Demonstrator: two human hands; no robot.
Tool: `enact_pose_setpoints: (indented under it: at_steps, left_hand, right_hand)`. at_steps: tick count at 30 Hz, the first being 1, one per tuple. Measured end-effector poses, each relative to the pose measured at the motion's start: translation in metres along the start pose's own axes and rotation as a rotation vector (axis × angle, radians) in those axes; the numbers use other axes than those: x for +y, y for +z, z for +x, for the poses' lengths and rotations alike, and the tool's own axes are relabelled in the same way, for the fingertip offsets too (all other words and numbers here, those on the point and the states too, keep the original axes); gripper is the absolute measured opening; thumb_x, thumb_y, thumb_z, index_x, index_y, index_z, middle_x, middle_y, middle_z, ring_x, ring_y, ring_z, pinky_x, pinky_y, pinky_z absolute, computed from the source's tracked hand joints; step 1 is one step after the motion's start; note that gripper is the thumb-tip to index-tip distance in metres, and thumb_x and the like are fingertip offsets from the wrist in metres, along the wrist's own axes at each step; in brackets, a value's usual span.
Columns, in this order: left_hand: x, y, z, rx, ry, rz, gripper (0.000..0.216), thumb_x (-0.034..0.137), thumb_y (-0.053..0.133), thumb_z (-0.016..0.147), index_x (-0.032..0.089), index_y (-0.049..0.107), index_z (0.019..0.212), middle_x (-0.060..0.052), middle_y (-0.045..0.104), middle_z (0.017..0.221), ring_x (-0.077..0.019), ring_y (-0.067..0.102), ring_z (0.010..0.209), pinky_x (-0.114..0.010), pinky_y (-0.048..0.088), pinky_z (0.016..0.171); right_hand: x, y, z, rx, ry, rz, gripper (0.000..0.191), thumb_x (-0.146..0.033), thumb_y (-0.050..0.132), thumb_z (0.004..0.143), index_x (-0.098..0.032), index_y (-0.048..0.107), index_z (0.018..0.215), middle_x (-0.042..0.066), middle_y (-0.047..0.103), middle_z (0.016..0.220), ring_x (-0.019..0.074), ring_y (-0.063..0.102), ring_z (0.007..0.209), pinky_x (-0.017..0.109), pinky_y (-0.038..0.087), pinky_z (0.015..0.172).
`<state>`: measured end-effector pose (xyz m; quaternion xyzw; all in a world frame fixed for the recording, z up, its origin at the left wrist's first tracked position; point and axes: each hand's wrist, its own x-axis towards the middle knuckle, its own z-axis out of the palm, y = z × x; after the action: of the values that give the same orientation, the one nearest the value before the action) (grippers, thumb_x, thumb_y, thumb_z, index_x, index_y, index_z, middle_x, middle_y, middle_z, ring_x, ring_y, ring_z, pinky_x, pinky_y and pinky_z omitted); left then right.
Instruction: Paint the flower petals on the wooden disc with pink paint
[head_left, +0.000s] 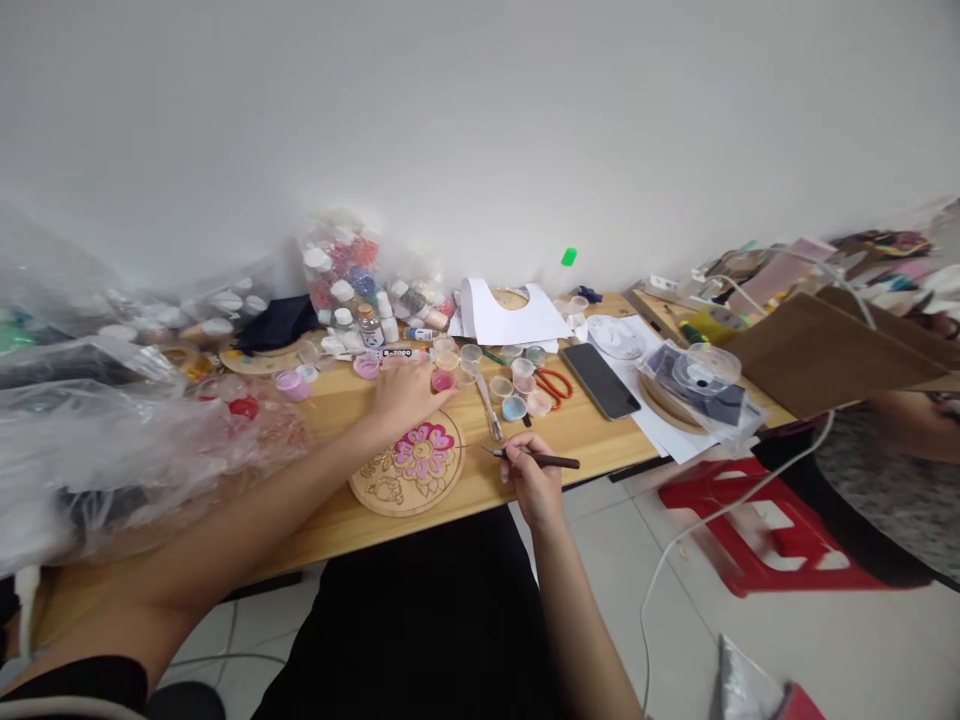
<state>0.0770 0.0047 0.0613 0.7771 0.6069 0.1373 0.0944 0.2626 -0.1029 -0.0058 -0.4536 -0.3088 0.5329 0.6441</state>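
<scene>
A round wooden disc [409, 468] with a pink and purple flower painted on it lies near the front edge of the wooden table [592, 430]. My left hand [406, 397] reaches past the disc's far rim, fingers curled beside a small cup of pink paint [442, 380]; whether it grips the cup is unclear. My right hand [529, 475] rests at the table's front edge, right of the disc, and pinches a dark brush [536, 458] that lies level with its tip pointing left toward the disc.
Several small paint cups [514, 385], red-handled scissors [556, 385], a black phone [600, 380], white paper [506, 315] and paint bottles [360, 300] crowd the table. Plastic bags [112, 440] fill the left. A red stool [750, 540], a cable and another person's arm [911, 420] are at right.
</scene>
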Motion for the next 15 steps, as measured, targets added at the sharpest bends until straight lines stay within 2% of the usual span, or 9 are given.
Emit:
enact_pose_setpoints:
  at_steps: [3,6,9,10,12,15]
  left_hand:
    - [0.003,0.0,0.002,-0.015,-0.014,-0.008,0.024,0.04,0.075,0.092,0.017,0.073,0.088,-0.015,0.078,0.098,-0.0362,0.074,0.101,-0.047,0.056,0.092]
    - [-0.005,-0.003,-0.001,-0.009,0.007,-0.031,0.021,0.038,0.072,0.094,0.017,0.073,0.097,-0.014,0.079,0.106,-0.0358,0.073,0.11,-0.048,0.056,0.098]
    - [-0.027,-0.005,-0.013,0.029,0.046,-0.107,0.023,0.034,0.07,0.094,0.02,0.071,0.112,-0.011,0.077,0.121,-0.0315,0.072,0.116,-0.045,0.057,0.102]
    - [-0.036,-0.004,-0.018,0.076,0.081,-0.177,0.025,0.033,0.07,0.093,0.021,0.069,0.115,-0.009,0.077,0.124,-0.0297,0.073,0.115,-0.043,0.058,0.102]
    - [-0.055,0.0,-0.031,0.171,0.133,-0.282,0.03,0.034,0.068,0.093,0.021,0.066,0.12,-0.008,0.077,0.124,-0.0282,0.074,0.115,-0.043,0.059,0.102]
    - [-0.075,0.009,-0.048,0.222,0.128,-0.333,0.033,0.033,0.067,0.093,0.021,0.063,0.124,-0.009,0.078,0.122,-0.0264,0.075,0.112,-0.043,0.061,0.102]
  right_hand:
    - [-0.001,0.001,0.001,0.002,0.0,-0.009,0.023,-0.035,0.082,0.067,-0.023,0.062,0.068,-0.006,0.055,0.049,0.0097,0.047,0.042,0.022,0.034,0.042]
    - [-0.002,0.0,0.002,0.002,0.0,-0.02,0.024,-0.035,0.082,0.066,-0.023,0.061,0.069,-0.006,0.054,0.05,0.0096,0.047,0.042,0.022,0.034,0.042]
    - [-0.004,0.0,0.002,-0.001,0.005,-0.029,0.024,-0.035,0.082,0.066,-0.023,0.061,0.068,-0.006,0.054,0.05,0.0098,0.047,0.043,0.022,0.033,0.042]
    - [-0.004,0.0,0.002,-0.001,0.007,-0.03,0.025,-0.035,0.082,0.066,-0.023,0.061,0.068,-0.006,0.053,0.05,0.0098,0.047,0.042,0.022,0.033,0.042]
    - [-0.005,0.0,0.003,0.0,0.008,-0.031,0.025,-0.036,0.082,0.066,-0.023,0.06,0.068,-0.007,0.053,0.051,0.0096,0.046,0.042,0.022,0.032,0.041]
    - [-0.007,0.001,0.005,0.008,0.008,-0.037,0.026,-0.037,0.083,0.066,-0.024,0.06,0.069,-0.007,0.053,0.052,0.0097,0.046,0.042,0.022,0.032,0.041]
